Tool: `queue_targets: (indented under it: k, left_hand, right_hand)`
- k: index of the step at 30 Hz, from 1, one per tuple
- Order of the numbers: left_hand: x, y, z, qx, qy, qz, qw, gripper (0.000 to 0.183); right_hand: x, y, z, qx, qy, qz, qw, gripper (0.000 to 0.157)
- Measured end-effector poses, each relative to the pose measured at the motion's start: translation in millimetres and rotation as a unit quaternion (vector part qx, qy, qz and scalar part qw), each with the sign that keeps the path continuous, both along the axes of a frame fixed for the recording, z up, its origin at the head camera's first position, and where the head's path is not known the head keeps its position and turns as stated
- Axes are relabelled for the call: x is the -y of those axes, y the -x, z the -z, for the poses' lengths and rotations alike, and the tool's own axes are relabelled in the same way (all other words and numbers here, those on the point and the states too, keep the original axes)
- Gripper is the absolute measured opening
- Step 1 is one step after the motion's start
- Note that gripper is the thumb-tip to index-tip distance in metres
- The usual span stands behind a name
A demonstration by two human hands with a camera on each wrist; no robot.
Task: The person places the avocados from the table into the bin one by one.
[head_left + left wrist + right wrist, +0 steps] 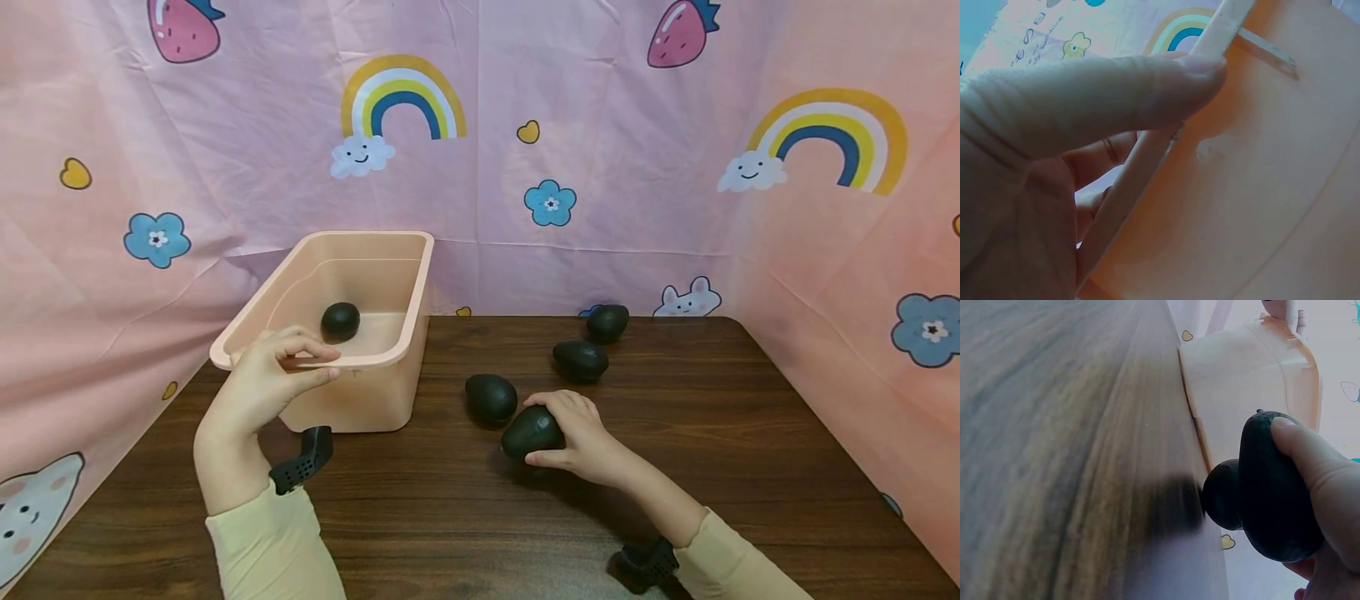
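My left hand [266,375] pinches the near rim of a peach-coloured plastic bin [382,392]; in the left wrist view the thumb [1166,90] lies over that rim. Inside the bin sits one dark green avocado [341,322]. To the bin's right, my right hand [581,437] grips another avocado [531,433], thumb on one side and fingers on the other. The right wrist view shows this held avocado [1275,494] slightly off the table, covering part of the one behind it. That nearby avocado [491,398] rests on the wood just left of the hand.
Two more avocados lie farther back on the dark wooden table [450,517]: one [581,361] in front, the other [607,322] near the back edge. A patterned pink cloth [480,167] hangs behind and along both sides. Each wrist wears a black camera mount [303,460].
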State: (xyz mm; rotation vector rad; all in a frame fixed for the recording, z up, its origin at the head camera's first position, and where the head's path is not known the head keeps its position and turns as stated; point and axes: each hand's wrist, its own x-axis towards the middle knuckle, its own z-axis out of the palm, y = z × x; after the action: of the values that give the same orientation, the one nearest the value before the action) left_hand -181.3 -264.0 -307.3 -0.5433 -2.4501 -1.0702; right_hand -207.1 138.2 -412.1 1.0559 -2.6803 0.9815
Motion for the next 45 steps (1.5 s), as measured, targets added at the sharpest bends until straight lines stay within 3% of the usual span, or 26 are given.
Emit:
queue_targets:
  k: [23, 45]
  left_hand:
    - [2, 0.4, 2.5, -0.008, 0.003, 0.003, 1.0000, 0.018]
    - [1, -0.7, -0.8, -0.006, 0.002, -0.002, 1.0000, 0.018]
  right_hand:
    - [6, 0.3, -15.2, -0.041, 0.037, 0.005, 0.998, 0.063]
    - [22, 0.0, -40.5, -0.045, 0.045, 0.005, 0.998, 0.061]
